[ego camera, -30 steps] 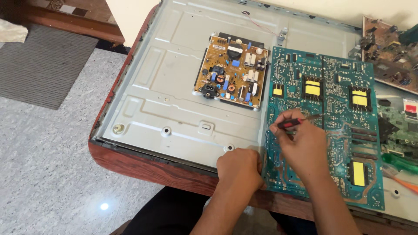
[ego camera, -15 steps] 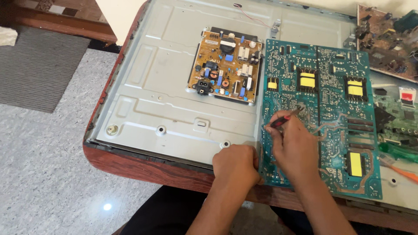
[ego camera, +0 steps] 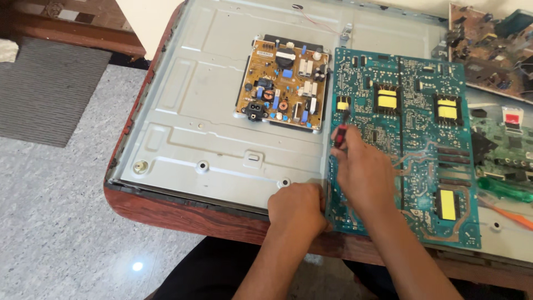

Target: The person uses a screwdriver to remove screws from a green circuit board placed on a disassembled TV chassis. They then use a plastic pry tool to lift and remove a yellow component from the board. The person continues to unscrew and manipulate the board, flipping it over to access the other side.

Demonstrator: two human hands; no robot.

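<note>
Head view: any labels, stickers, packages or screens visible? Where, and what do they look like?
White label: small white rectangle with dark print, top left corner of the tan circuit board on the grey metal panel.
Red and white tag: small block, far right, beside the green circuit board.
No packages, signs or lit screens in view.

Left hand: my left hand rests on the near left corner of the green circuit board, fingers curled over its edge.
Right hand: my right hand grips a red-handled tool, tip down on the green circuit board near a yellow transformer.
Beside the board: a yellow-brown circuit board mounted on the grey metal panel.
Support: a reddish wooden table.
Far right: a green-handled screwdriver lying near another board.
</note>
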